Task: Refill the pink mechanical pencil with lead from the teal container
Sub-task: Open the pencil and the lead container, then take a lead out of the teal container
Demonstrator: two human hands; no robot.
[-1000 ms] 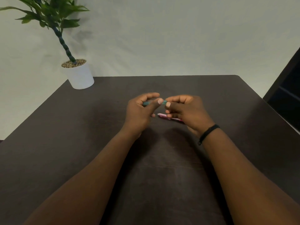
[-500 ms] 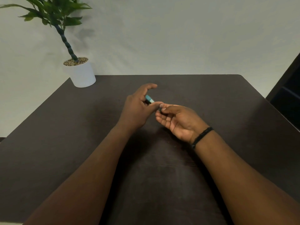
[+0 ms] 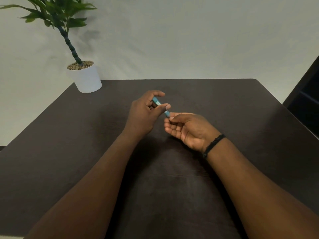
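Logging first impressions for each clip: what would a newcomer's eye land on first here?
The teal container, pinched in the left hand at table centre and tilted down toward the cupped right hand, stands out most. Next comes the potted plant at the dark table's far left corner. No pink pencil shows.

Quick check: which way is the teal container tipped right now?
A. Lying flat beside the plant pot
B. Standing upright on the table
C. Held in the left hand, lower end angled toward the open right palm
C: the left hand grips the teal container aslant, its lower end over the upturned right hand.
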